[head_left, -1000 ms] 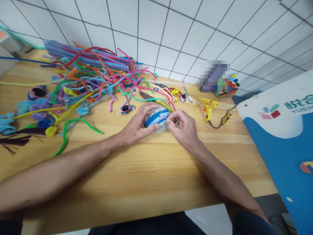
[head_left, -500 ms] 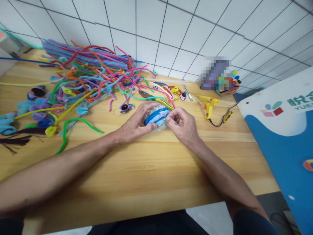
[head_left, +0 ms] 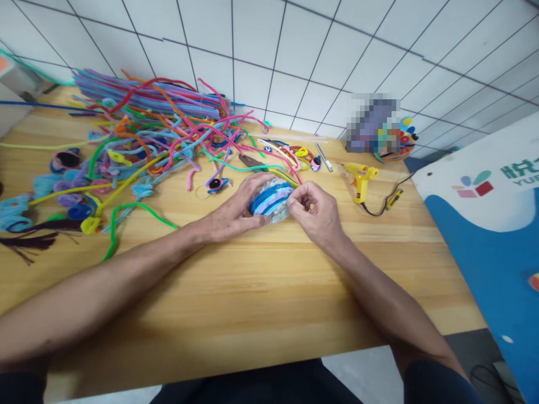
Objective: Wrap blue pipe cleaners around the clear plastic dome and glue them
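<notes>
A small ball wrapped in blue, light blue and lilac fuzzy stems, with clear film showing on it, rests on the wooden table. My left hand curls round its left side, fingers above and thumb below. My right hand is closed in a pinch against the ball's right edge; what the fingertips grip is too small to make out.
A big tangle of coloured pipe cleaners covers the table's far left. Pliers lie just behind the ball. A yellow glue gun with its cord stands to the right. A blue and white board borders the table's right side.
Both hands have stayed on the ball, which has turned slightly in them. The view has shifted a little.
</notes>
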`<state>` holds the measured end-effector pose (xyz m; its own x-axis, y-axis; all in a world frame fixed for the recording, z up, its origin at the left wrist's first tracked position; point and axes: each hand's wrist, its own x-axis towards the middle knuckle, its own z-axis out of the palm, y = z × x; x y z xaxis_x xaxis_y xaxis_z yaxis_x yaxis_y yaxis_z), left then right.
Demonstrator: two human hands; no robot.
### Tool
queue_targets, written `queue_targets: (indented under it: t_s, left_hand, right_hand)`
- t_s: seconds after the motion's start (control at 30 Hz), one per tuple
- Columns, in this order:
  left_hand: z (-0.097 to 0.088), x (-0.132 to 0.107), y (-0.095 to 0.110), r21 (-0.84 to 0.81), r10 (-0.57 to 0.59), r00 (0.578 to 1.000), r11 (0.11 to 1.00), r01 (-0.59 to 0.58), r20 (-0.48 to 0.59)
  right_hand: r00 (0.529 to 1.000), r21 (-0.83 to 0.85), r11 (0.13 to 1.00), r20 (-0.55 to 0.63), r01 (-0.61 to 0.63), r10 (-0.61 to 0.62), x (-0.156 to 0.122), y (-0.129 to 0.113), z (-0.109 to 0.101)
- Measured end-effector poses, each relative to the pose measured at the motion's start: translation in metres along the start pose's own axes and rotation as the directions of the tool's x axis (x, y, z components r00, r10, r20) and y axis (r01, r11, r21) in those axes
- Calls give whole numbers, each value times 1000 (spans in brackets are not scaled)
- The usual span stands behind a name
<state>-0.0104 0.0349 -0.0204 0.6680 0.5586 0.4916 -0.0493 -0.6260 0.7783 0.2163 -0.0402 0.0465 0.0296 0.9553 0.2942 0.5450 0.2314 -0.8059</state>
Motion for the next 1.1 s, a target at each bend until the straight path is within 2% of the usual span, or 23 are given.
queue_targets:
  t_s: [0.23, 0.4, 0.6, 0.77, 0.87, 0.97, 1.1]
  left_hand:
    - [2, 1, 10, 2, -50, 998, 999, 50, -44]
    - [8, 2, 25, -41, -166, 973, 986, 161, -158]
    - [15, 2, 32, -79, -180, 957, 983, 166, -227]
    - [18, 1, 27, -147, -173, 955, 979, 140, -243]
    - [19, 0, 23, -161, -178, 953, 977, 141, -244]
    - [18, 0, 20, -81, -157, 955, 987, 140, -252]
    - [14, 1, 19, 45, -75, 966, 995, 89, -245]
  right_hand:
    - [998, -11, 998, 0, 57, -57, -3, -2, 1]
    - [988, -34, 988, -6, 151, -151, -8, -4, 4]
    - [964, -98, 959, 27, 264, -263, -13, -8, 6]
    - [985, -52, 984, -16, 169, -170, -7, -2, 1]
    - [996, 22, 996, 15, 87, -88, -4, 1, 0]
    - [998, 60, 998, 47, 30, -33, -5, 2, 0]
    - [997, 87, 996, 65, 28, -34, -5, 3, 1]
